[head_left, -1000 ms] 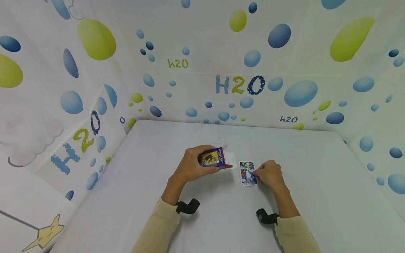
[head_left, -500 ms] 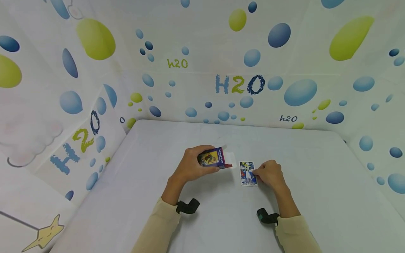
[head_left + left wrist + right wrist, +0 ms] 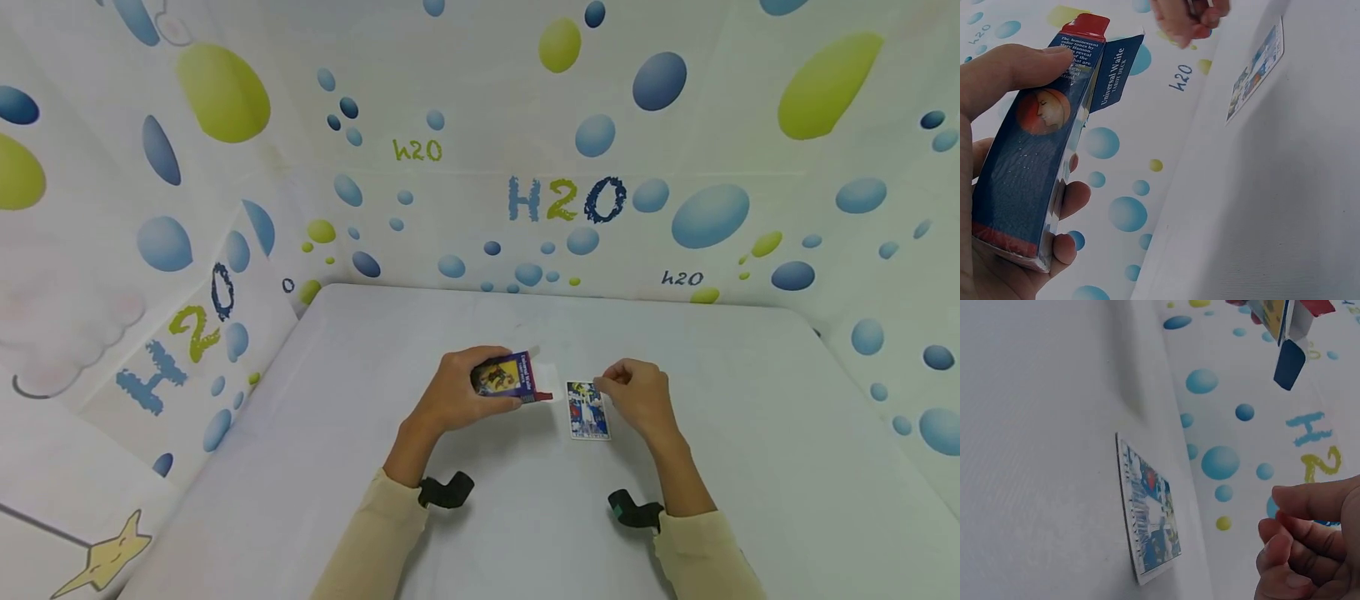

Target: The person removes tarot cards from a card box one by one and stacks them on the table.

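My left hand (image 3: 457, 389) grips a blue tarot card box (image 3: 504, 377), held up above the table with its end flaps sticking out. In the left wrist view my thumb lies across the printed side of the box (image 3: 1029, 150), and the fingers wrap round behind it. Face up on the table lies a tarot card (image 3: 588, 412) reading "The Tower"; its edge (image 3: 1147, 512) looks thick in the right wrist view, like a thin stack. Just above the card's upper right corner is my right hand (image 3: 639, 396), fingers loosely curled, nothing visible between thumb and fingertips.
A white cloth covers the table (image 3: 510, 525). Behind it and at the sides hang white sheets printed with blue and green drops and "H2O" lettering (image 3: 567, 200). A black wrist camera mount (image 3: 633, 510) sits on each forearm.
My right hand has let go of the card's right edge and risen up and away toward its upper corner. The left hand and box stay almost still.
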Demonstrator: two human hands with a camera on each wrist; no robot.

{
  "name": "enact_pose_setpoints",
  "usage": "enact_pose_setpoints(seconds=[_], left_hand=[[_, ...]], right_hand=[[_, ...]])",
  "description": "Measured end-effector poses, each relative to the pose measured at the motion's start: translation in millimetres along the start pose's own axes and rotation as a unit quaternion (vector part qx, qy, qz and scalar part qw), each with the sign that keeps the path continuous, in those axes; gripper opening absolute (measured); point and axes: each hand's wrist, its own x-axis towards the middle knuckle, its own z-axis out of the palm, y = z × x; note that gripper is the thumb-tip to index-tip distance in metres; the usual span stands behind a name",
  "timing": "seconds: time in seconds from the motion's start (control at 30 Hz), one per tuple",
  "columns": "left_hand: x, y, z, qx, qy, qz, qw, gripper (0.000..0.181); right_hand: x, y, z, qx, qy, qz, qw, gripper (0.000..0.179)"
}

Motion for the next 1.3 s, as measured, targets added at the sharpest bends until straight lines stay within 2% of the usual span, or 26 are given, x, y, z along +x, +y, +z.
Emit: enact_pose_setpoints(seconds=[0.2,0.37,0.47,0.63,0.73,0.97,1.2,1.3], left_hand=[[-0.1,2.3,1.3,0.0,-0.006,-0.002,1.0,0.07],[-0.5,2.9,2.8,0.003,-0.005,0.002,1.0,0.07],[-0.4,3.1,3.6,0.002,-0.003,0.012,0.9999,0.069],[0.3,3.8,5.0,-0.007,-0.008,0.035,0.9993,0.067],[0.6,4.3,5.5,-0.011,-0.012,0.045,0.9989,0.066],[0.8,4.3,5.9,-0.012,-0.006,0.047,0.9988,0.065],[1.3,3.8,8.0,-0.009,-0.009,0.055,0.9984,0.066],[1.3,3.1,8.9,-0.011,-0.012,0.06,0.998,0.066]], right_hand=[[-4.2,-12,-3,0.042,0.035,-0.051,0.9972,0.016],[-8.6,-23,-5,0.057,0.045,-0.08,0.9942,0.015],[-11.4,-29,-4,0.063,0.03,-0.091,0.9935,0.015],[-16.6,-39,5,0.081,-0.025,-0.112,0.9901,0.014],[-19.8,-44,11,0.085,-0.036,-0.129,0.9873,0.016],[-26.2,-52,18,0.084,-0.007,-0.154,0.9845,0.016],[-27.9,-55,20,0.071,0.057,-0.172,0.9808,0.01],[-28.2,-56,19,0.077,0.049,-0.178,0.9798,0.009]])
